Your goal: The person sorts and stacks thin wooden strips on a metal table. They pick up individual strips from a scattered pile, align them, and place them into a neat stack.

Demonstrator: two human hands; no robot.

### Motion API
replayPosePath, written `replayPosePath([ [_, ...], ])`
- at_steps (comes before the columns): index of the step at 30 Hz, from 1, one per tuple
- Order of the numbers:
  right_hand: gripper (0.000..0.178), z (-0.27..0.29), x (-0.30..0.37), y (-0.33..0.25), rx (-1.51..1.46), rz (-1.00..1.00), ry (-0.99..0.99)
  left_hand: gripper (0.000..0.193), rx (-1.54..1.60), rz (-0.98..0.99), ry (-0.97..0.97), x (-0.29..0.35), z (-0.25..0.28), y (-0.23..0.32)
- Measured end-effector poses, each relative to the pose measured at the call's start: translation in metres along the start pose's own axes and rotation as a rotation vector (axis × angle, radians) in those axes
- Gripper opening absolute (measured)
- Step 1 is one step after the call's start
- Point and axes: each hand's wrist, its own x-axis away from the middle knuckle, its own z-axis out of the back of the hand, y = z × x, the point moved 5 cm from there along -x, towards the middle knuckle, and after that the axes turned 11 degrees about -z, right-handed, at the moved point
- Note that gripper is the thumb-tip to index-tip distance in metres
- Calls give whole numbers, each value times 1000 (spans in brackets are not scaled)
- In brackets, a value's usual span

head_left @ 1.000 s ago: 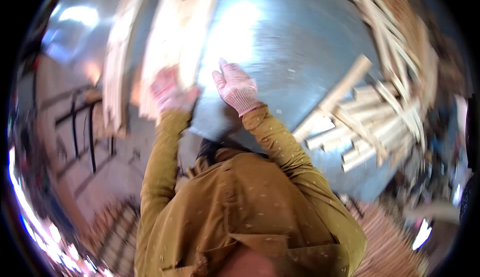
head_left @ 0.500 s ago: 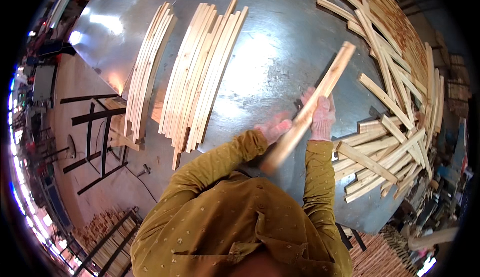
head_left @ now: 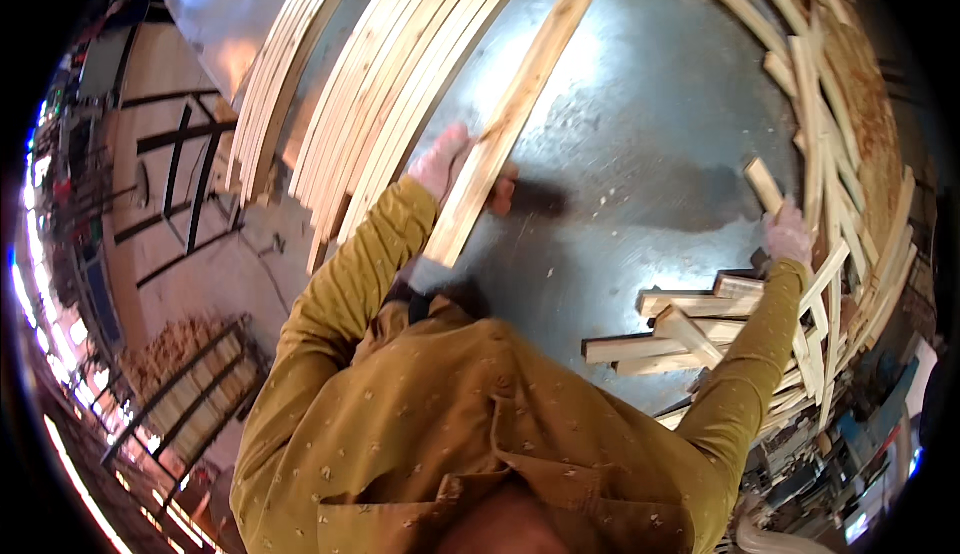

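My left hand [head_left: 441, 160], in a pale pink glove with the fingertips bare, grips a long wooden strip [head_left: 519, 109] near its lower part. The fingers curl under and show on the strip's right side. This strip slants over the metal table [head_left: 640, 144], just right of a row of strips [head_left: 400, 74] laid side by side. Far to the right, my right hand [head_left: 789, 235] is closed on the near end of another wooden strip [head_left: 764, 184] at the edge of a loose pile. Part of that strip is hidden by the hand.
A second row of strips [head_left: 290, 69] lies further left. Crisscrossed strips [head_left: 815, 104] pile up along the right side, with more strips [head_left: 690, 306] beside my right forearm. A black metal frame [head_left: 185, 164] stands off the table's left side, near a rack of stacked wood [head_left: 185, 384].
The strip that was between both hands has moved left beside the row, now in my left hand alone. My right hand has let go and reached right to another strip. The view has shifted.
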Motion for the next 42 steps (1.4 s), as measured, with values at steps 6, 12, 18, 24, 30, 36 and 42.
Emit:
replayPosePath([
  [6,55,196,55,14,-1459,527,646,60,-592,8,260,14,5,-3],
  [12,51,212,41,-35,-1858,282,186,57,-2120,-128,678,54,17,50],
  [18,51,153,114,-231,-2405,76,-459,88,-1420,-982,466,64,14,51],
  [24,54,151,158,-232,-1305,140,320,80,-1866,-69,378,20,-30,-2],
  [30,88,40,143,29,-617,-653,366,73,-2448,-834,312,31,-5,1],
  [36,55,28,116,57,-542,-379,-31,78,-2798,-256,648,45,45,55],
  [42,43,113,20,41,-333,-35,367,78,-2768,-543,633,40,14,46],
])
